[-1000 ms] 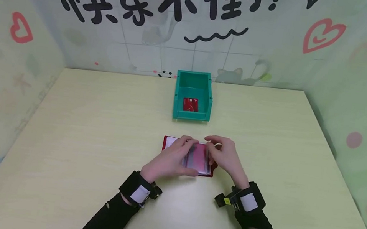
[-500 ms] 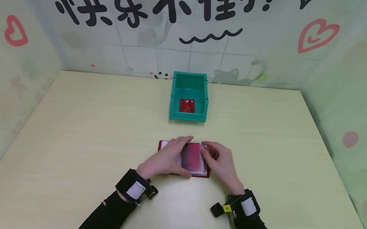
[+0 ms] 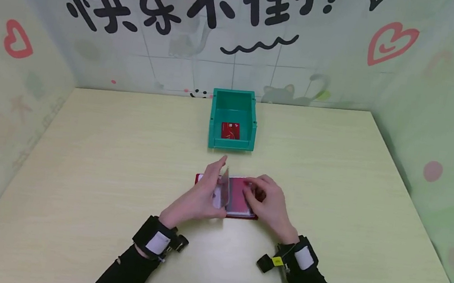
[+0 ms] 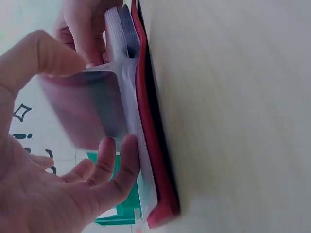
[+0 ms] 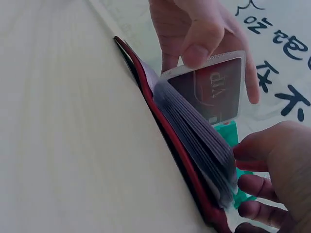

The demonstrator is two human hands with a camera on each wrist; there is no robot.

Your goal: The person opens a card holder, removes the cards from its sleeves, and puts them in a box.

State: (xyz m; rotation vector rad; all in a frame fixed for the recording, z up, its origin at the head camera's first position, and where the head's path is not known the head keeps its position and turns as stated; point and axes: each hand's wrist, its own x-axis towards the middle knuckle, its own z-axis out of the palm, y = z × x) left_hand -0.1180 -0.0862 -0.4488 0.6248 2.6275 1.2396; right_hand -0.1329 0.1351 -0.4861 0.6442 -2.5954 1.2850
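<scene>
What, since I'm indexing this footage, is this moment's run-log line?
left hand: touching raised sleeve | right hand: at edge of sleeve stack | red-covered card holder: open on table | green bin: red card inside

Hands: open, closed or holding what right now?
Left hand: holding a raised card page.
Right hand: at the page stack; whether gripping it cannot be told.

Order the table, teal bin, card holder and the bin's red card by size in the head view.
1. Table
2. Teal bin and card holder: too close to rank; holder partly covered
3. Red card
</scene>
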